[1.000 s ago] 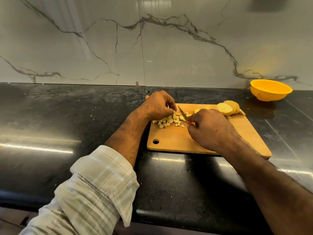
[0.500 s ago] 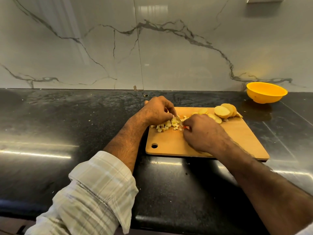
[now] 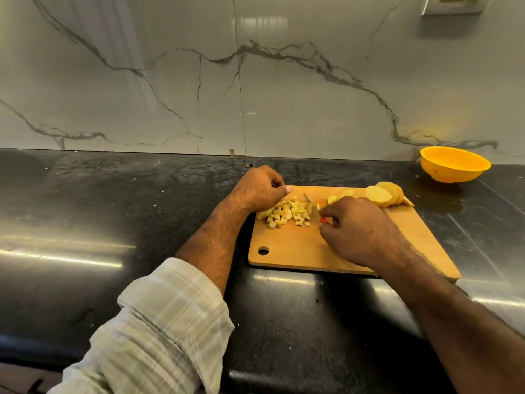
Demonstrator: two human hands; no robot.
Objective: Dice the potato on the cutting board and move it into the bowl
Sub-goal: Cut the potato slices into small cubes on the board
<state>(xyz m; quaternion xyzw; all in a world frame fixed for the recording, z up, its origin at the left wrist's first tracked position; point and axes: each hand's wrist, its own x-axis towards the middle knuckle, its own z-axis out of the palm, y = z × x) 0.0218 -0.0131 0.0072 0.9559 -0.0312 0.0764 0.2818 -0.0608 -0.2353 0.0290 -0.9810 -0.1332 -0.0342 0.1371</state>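
Right hand (image 3: 358, 231) grips knife (image 3: 312, 207) mid-dice; left hand (image 3: 260, 189) fingers curled, probably empty, corralling potato cubes (image 3: 287, 213).

Board's (image 3: 341, 251) near half bare. Dice (image 3: 287, 213) crowd far-left corner, slices (image 3: 383, 194) far-right corner. Counter (image 3: 443, 211) btwn board's right edge & bowl (image 3: 454, 169) bare.

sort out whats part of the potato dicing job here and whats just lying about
Part of the job: cutting board, diced potato, potato slices, knife held by the right hand, left hand, yellow bowl.

Just there: black countertop, marble wall, wall socket.
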